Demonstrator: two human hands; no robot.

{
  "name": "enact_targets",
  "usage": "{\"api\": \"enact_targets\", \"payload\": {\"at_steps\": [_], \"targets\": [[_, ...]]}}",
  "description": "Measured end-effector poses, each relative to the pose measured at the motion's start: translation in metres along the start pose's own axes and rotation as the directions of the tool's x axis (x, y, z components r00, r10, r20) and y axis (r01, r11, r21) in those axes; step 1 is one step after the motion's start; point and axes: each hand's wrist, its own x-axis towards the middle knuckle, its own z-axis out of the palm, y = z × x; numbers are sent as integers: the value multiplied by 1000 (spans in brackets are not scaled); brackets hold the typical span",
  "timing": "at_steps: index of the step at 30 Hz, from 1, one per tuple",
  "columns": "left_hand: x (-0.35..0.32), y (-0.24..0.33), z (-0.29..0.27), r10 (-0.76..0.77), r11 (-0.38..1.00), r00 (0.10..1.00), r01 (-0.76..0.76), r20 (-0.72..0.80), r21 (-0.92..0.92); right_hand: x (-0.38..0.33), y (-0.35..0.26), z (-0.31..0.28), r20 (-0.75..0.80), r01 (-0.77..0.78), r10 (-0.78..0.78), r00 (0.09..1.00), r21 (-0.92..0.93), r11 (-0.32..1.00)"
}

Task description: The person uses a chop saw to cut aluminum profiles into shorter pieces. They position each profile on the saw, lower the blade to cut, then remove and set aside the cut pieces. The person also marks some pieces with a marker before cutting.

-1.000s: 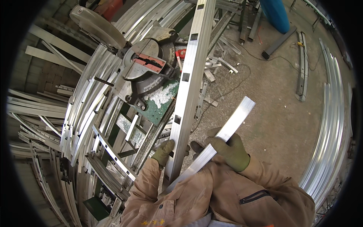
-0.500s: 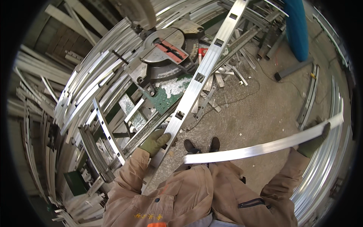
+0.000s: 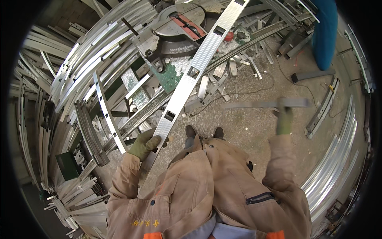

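My left hand point(image 3: 143, 145), in an olive-green glove, is closed round the near end of a long silver aluminium profile point(image 3: 181, 93). Rectangular slots are cut along the profile's face, and it slants away to the upper right, passing in front of a cut-off saw point(image 3: 171, 26). Out over the floor on the right, my gloved right hand point(image 3: 284, 119) grips a shorter flat metal bar point(image 3: 250, 104) close to its right end. That bar lies roughly level across the view and is smeared by motion. The two metal pieces are apart.
A green, chip-covered saw stand point(image 3: 171, 77) is beyond my left hand. Stacked metal profiles point(image 3: 91, 59) fill the left side; more long bars point(image 3: 334, 159) lie at right. Offcuts point(image 3: 223, 69) and a cable point(image 3: 254, 92) are on the floor. A blue upright shape point(image 3: 324, 36) stands far right.
My right hand has swung the shorter bar forward and leftward, away from my body. My left hand keeps its hold on the slotted profile and sits slightly lower and further left in view.
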Motion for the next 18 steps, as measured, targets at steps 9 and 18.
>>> {"api": "enact_targets", "payload": {"at_steps": [9,18], "targets": [[-14,-22,33,-140,985,989,136,-35,-105,45,141,201,341,68,126,932,-505,860],[-12,-12,61,-216,955,976,202,-40,-217,141,299,338,432,206,297,852,-797,568]]}}
